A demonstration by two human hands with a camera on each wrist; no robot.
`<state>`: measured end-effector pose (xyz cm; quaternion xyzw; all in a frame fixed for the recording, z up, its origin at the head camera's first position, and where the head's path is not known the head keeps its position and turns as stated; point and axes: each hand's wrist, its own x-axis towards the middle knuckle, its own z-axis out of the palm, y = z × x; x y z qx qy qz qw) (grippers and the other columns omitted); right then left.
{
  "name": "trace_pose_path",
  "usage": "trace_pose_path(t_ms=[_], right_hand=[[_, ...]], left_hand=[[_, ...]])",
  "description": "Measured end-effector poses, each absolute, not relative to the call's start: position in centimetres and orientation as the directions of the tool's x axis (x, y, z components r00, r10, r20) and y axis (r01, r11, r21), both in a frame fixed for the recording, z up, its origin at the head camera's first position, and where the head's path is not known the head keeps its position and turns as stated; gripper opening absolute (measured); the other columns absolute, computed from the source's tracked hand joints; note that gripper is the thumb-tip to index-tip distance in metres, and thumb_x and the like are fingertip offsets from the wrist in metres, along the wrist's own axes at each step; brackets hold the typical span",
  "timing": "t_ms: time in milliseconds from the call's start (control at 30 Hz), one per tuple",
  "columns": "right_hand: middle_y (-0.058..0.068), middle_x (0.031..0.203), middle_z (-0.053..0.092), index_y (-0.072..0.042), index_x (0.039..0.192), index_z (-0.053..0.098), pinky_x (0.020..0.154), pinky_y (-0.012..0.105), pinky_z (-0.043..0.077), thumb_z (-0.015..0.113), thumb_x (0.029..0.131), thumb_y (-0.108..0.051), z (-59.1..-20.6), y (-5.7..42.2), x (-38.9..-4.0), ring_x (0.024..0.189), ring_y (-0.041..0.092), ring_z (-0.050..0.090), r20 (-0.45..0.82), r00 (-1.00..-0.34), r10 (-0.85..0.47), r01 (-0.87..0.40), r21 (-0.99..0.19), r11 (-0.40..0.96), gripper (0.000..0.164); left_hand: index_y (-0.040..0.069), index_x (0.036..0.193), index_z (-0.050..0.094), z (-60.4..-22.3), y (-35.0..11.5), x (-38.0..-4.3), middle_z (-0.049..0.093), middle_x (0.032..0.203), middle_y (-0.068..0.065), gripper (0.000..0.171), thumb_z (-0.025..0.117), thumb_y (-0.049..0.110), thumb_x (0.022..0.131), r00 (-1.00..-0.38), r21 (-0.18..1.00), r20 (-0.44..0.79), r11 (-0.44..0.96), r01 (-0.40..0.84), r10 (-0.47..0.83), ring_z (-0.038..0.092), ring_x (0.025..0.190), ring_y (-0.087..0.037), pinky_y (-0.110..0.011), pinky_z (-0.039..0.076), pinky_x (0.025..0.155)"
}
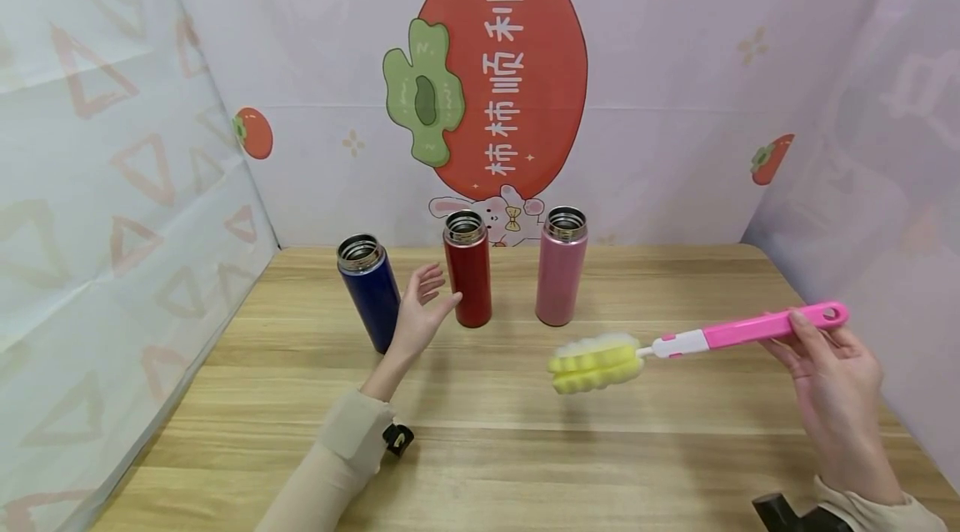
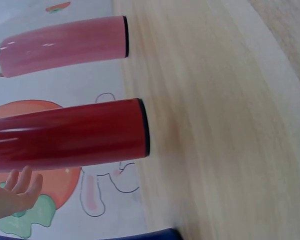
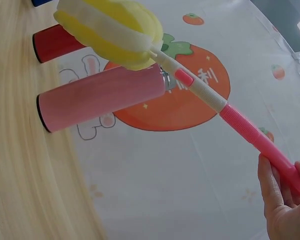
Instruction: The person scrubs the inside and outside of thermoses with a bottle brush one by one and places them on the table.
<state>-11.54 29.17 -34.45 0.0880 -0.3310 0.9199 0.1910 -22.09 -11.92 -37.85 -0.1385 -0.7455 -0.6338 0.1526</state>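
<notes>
My right hand (image 1: 836,382) pinches the pink handle of a bottle brush (image 1: 738,332) near its looped end. The brush's yellow and white sponge head (image 3: 110,30) points left, held above the table. My left hand (image 1: 423,311) reaches up between the blue bottle (image 1: 372,290) and the red bottle (image 1: 468,278), fingers spread and nothing in them. Whether it touches the red bottle is hard to tell. To the right of the red one stands a pink bottle (image 1: 560,273). All three bottles have no lids, and their steel mouths show.
The bottles stand on a wood-grain table (image 1: 480,449). Behind it hangs a pale cloth (image 1: 652,57) printed with persimmons and a rabbit. More patterned cloth (image 1: 97,182) closes off the left side. A black wrist device (image 1: 397,438) sits at the left sleeve.
</notes>
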Motion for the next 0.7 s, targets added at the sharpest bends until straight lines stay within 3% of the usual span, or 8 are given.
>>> trace_pose_path(t_ms=[267,500,700], right_hand=[[0.024,0.086,0.062,0.015,0.096,0.054,0.071,0.037,0.049,0.038,0.087,0.013,-34.6,29.2,-11.5,0.077,0.03,0.064,0.291,-0.909,0.298,-0.415,-0.572,-0.708,0.018],[0.023,0.088,0.063,0.014,0.097,0.055,0.072,0.036,0.049,0.04,0.087,0.012,-34.6,29.1,-11.5,0.077,0.029,0.064,0.282,-0.911,0.301,-0.412,-0.597,-0.689,0.018],[0.024,0.088,0.063,0.014,0.097,0.055,0.072,0.036,0.049,0.039,0.087,0.012,-34.7,29.3,-11.6,0.077,0.03,0.064,0.28,-0.91,0.305,-0.414,-0.584,-0.698,0.018]], left_hand=[[-0.007,0.127,0.032,-37.8,-11.0,-23.2,0.04,0.121,-0.031,0.065,0.068,0.002,0.074,-0.937,0.929,0.344,0.168,0.33,-0.062,0.04,0.112,-0.045,-0.053,0.029,0.094],[0.008,0.133,0.029,-40.3,-11.1,-26.1,0.041,0.125,-0.016,0.079,0.075,0.021,0.07,-0.961,0.948,0.259,0.216,0.235,-0.091,0.043,0.115,-0.029,-0.043,0.031,0.097],[0.014,0.134,0.027,-41.0,-10.9,-27.1,0.041,0.127,-0.013,0.082,0.076,0.022,0.069,-0.962,0.946,0.264,0.211,0.244,-0.071,0.042,0.116,-0.027,-0.044,0.031,0.097]])
